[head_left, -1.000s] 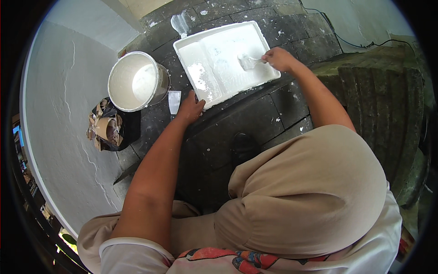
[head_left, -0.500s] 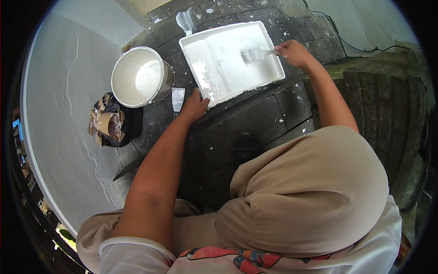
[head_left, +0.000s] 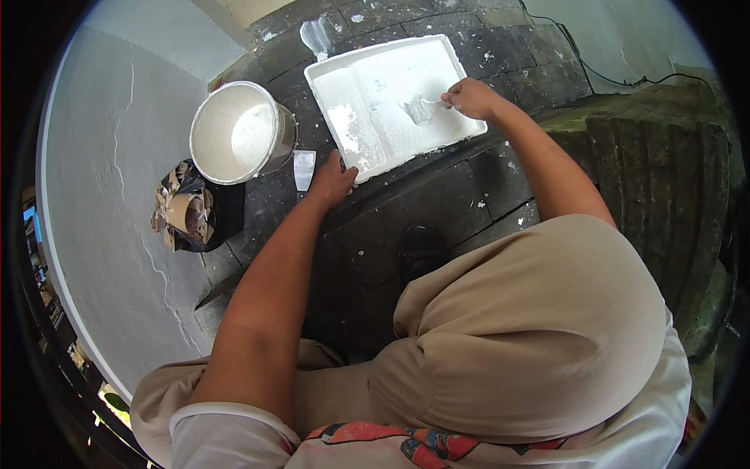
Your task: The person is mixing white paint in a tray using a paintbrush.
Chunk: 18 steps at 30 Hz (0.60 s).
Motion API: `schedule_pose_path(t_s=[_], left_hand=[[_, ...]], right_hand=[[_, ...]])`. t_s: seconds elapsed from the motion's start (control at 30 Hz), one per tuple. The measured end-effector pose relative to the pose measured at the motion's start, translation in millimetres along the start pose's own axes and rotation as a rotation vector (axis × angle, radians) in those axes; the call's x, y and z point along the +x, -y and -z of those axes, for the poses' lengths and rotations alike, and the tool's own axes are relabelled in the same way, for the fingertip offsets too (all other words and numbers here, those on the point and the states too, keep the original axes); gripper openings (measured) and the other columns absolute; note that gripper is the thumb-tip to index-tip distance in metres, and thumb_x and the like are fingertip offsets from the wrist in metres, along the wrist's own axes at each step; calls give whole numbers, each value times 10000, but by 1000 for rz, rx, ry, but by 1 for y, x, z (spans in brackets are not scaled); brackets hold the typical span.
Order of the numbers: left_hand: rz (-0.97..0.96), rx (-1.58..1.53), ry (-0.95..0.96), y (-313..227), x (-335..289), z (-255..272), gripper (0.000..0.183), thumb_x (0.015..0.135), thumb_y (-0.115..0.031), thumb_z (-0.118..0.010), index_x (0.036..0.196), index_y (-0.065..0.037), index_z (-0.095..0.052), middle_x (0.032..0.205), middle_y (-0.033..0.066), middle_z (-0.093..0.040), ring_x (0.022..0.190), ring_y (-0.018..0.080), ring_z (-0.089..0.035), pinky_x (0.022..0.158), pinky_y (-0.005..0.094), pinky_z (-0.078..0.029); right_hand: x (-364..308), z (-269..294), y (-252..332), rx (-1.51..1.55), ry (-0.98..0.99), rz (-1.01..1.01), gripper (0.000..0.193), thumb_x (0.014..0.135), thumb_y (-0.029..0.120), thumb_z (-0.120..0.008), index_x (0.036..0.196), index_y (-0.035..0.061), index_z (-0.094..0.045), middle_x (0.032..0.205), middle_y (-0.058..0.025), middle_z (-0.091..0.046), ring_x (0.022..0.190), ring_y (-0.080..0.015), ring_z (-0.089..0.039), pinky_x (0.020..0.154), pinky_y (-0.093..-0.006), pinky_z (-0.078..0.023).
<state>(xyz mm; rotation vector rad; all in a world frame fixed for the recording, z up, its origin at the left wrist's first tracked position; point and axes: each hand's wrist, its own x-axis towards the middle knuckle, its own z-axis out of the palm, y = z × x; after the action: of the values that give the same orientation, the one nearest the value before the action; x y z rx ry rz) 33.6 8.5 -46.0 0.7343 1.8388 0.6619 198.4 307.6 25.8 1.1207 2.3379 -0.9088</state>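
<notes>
A white paint tray (head_left: pixel 375 169) lies on the dark tiled step, its inside coated with wet white paint. My left hand (head_left: pixel 332 184) is closed on its near left corner, thumb on the rim. In my right hand (head_left: pixel 470 99) is the handle of a paint-smeared scraper (head_left: pixel 419 112); its broad end rests in the paint toward the tray's middle right. White coating hides the exact shape of that end. Left of the tray stands a white bucket (head_left: pixel 234 133) with white residue inside. A small white packet (head_left: pixel 305 170) lies beside my left hand.
A black bag with torn brown paper and a cardboard roll (head_left: pixel 183 211) sits by the cracked grey wall (head_left: pixel 117 195). Beyond the tray lies a flat, white-smeared piece (head_left: pixel 316 37). A black cable (head_left: pixel 594 74) runs along the right wall. My shoe (head_left: pixel 423 248) is below the tray.
My right hand has moved left and slightly down over the tray, and the scraper has turned and shifted nearer. My left hand stays on the corner; the tray has barely shifted.
</notes>
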Motion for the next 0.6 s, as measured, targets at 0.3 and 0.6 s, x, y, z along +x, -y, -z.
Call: schedule_pose_path(t_s=[0.3, 0.6], left_hand=[[2, 2, 5, 10, 7, -5, 456, 834, -259, -600, 1122, 52, -432, 983, 265, -611, 915, 389, -616, 797, 423, -480], [25, -16, 20, 4, 5, 0, 478, 835, -272, -599, 1145, 46, -421, 1014, 271, -615, 952, 399, -616, 815, 431, -481]], right_hand=[[-10, -19, 17, 123, 29, 80, 350, 892, 358, -605, 925, 31, -727, 888, -178, -697, 831, -281, -642, 798, -366, -474], [-28, 42, -52, 50, -89, -93, 353, 887, 355, -605, 924, 26, -724, 860, -192, -688, 809, -290, -645, 755, -366, -477]])
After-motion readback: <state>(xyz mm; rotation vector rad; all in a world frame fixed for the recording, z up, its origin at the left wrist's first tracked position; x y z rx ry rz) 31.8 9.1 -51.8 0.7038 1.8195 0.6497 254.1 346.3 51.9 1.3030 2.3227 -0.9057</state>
